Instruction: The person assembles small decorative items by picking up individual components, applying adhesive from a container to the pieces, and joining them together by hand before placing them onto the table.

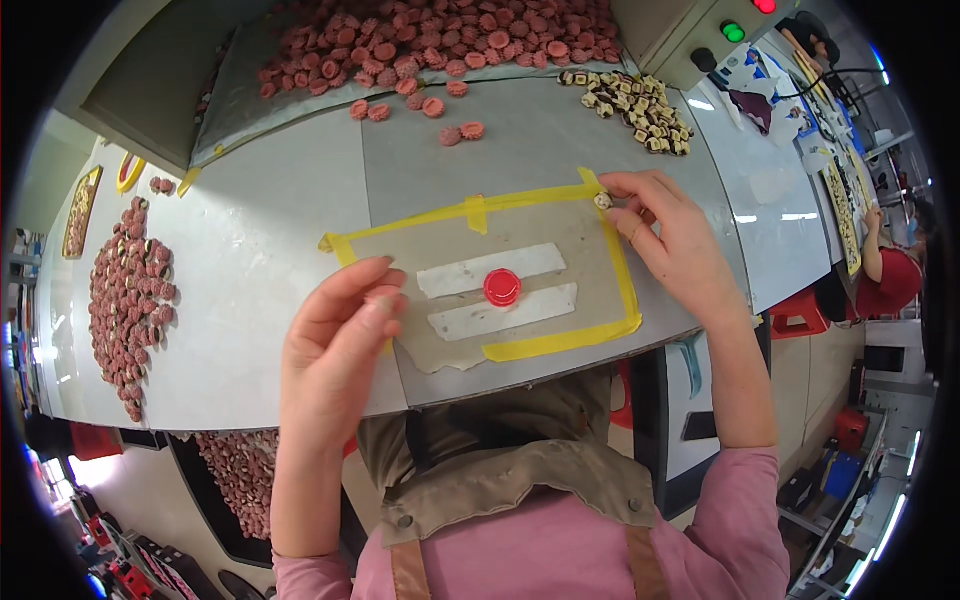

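Note:
My right hand (668, 240) pinches a small cream-and-dark piece (603, 201) between thumb and fingers, above the far right corner of a taped mat (590, 240). Over the mat's left edge hangs my left hand (335, 335), fingers loosely curled with a small gap to the thumb; nothing shows between them. A round red plastic disc with a raised rim (502, 287) lies mid-mat, between two white strips (490, 270). Yellow tape (560, 345) borders most of the mat.
Pink fluted cups (430, 45) spread across the far surface. Small cream-and-dark pieces (640, 112) are heaped at far right. On the left lies a pile of pink filled pieces (130, 300). A machine housing (680, 45) stands at the back right; another person (885, 270) works beyond.

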Demonstrator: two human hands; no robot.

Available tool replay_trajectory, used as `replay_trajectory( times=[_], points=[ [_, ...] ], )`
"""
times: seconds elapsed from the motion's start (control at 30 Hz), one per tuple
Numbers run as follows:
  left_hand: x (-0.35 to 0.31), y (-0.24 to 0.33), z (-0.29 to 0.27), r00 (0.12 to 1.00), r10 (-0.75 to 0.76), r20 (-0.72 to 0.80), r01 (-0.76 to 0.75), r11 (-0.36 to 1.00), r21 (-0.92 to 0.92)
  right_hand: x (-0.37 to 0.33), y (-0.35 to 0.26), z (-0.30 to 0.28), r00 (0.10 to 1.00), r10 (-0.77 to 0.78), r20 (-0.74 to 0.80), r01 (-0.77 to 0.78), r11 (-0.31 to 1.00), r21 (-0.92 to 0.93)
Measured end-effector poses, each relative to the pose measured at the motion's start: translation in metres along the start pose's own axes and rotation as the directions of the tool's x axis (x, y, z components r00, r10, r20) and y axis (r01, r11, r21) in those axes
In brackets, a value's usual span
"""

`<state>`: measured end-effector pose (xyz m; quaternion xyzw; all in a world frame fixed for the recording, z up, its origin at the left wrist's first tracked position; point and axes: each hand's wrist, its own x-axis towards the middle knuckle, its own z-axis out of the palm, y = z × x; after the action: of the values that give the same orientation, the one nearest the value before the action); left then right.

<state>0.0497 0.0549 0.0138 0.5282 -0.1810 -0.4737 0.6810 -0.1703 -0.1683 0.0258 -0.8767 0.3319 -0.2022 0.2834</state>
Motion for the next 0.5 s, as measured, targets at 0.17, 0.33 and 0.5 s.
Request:
replay_trajectory(
  times=[0.17,0.33,0.5],
  points=[
    [-0.009,-0.003,0.018,0.992,0.009,0.128,-0.012,1.000,0.016,0.002,-0.008,0.004,0.987,-0.146,0.071,0.157,0.969,-0.190],
    [-0.012,-0.016,0.014,0.983,0.103,0.152,-0.109,0.993,0.032,0.002,-0.019,0.011,0.989,-0.113,0.100,0.128,0.978,-0.163],
    [-0.012,-0.022,0.005,0.964,0.131,0.233,-0.154,0.984,0.084,-0.010,-0.060,0.033,0.981,-0.160,0.105,0.162,0.987,-0.005]
  ],
)
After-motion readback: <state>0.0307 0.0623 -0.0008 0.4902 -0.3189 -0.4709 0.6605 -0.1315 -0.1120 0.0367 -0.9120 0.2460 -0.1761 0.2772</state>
